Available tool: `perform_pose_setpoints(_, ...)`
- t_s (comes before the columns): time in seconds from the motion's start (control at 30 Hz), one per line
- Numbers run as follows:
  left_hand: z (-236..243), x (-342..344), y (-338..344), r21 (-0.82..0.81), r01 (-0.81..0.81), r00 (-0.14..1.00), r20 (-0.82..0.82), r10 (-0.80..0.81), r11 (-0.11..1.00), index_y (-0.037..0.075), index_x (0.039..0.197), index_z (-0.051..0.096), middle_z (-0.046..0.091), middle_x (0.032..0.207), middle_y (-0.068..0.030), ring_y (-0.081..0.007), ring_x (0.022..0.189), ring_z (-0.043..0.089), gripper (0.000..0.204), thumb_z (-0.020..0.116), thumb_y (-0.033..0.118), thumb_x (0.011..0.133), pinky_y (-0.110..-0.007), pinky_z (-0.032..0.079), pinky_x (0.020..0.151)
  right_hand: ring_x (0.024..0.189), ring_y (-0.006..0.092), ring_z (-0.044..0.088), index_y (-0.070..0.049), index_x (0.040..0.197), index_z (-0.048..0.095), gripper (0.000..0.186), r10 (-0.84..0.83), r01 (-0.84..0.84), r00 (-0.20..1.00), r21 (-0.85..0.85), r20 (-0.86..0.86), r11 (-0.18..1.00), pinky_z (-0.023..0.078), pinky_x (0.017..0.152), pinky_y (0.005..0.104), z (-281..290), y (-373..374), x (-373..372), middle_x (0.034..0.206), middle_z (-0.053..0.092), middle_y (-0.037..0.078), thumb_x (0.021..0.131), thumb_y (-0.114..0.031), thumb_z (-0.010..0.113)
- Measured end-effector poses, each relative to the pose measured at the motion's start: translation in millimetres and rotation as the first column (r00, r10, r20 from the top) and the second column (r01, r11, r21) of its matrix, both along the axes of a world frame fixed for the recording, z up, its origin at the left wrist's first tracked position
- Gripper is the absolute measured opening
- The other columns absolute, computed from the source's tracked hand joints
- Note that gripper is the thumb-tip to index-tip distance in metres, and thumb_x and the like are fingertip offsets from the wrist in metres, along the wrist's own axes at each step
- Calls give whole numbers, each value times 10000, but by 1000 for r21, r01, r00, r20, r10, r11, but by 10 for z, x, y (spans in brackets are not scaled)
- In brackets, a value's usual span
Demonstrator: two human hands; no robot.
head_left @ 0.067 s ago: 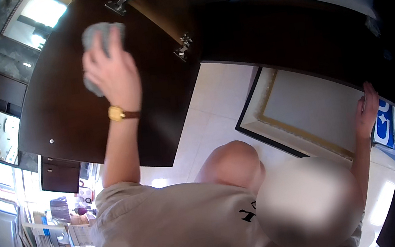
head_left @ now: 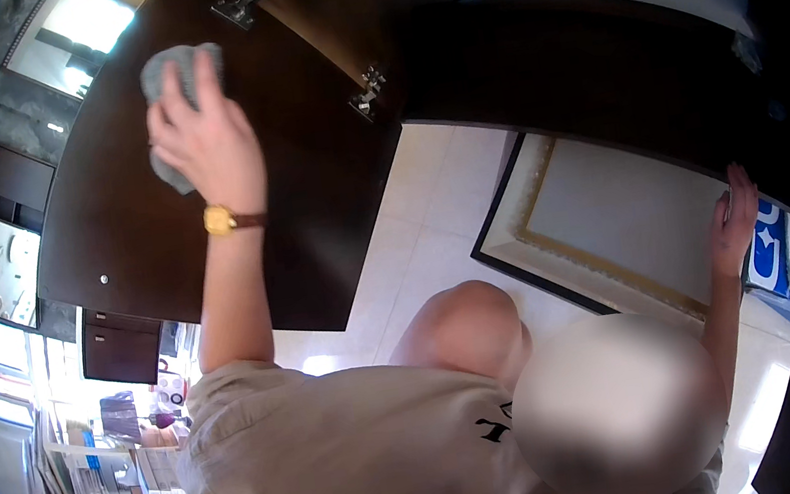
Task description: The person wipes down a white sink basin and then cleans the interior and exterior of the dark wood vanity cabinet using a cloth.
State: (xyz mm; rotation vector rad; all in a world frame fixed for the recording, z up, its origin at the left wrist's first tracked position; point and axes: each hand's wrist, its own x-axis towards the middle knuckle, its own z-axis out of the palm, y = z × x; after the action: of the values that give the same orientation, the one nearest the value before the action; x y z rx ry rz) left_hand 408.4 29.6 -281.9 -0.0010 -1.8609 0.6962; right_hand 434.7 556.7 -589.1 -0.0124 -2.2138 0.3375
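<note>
My left hand [head_left: 207,147], with a gold watch on its wrist, is raised and presses a grey cloth [head_left: 157,78] flat against the inner face of an open dark brown cabinet door [head_left: 319,207]. The cloth sticks out above and to the left of my fingers. Two metal hinges [head_left: 369,92] sit along the door's upper right edge. Far to the right, my right hand [head_left: 735,224] rests with its fingers stretched out on the lower edge of the dark cabinet body [head_left: 592,68], holding nothing.
A pale panel in a black and gold frame [head_left: 613,216] lies beneath the cabinet over light tiles [head_left: 429,202]. Dark drawers [head_left: 121,346] and stacked papers [head_left: 96,491] are at the lower left. My beige shirt [head_left: 344,456] fills the bottom.
My left hand and the cloth have slid slightly to the left on the door. The right hand has stayed where it was.
</note>
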Motion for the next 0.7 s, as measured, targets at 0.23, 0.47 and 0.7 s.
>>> perform_pose_setpoints(0.23, -1515, -100, -251, -233, -210, 800, 516, 304, 949, 135, 1375, 455, 402, 1444, -101, -261, 1221, 444, 497, 485, 150, 880, -418, 400, 908, 1269, 313, 480, -65, 1274, 556, 367, 47, -47, 999, -3, 19, 999, 309, 1113, 462, -90, 22, -30, 1345, 532, 130, 926, -58, 440)
perform_pose_setpoints(0.47, -1492, -321, -185, -168, -186, 817, 522, 247, 968, 132, 1306, 521, 436, 1401, -71, -285, 1241, 414, 457, 522, 147, 849, -437, 371, 924, 1282, 281, 474, -68, 1294, 536, 402, -7, 2, 997, 69, 70, 998, 306, 1117, 482, -2, 30, 48, 1351, 529, 111, 901, -29, 461)
perform_pose_setpoints(0.7, -243, -833, -198, -191, -178, 955, 204, 217, 965, 161, 1376, 447, 450, 1394, -59, -287, 1213, 448, 572, 589, 141, 823, -441, 403, 888, 1279, 272, 473, -60, 1259, 544, 401, -59, 62, 994, 28, -93, 998, 280, 1123, 486, -120, -73, -78, 1315, 548, 95, 870, 4, 473)
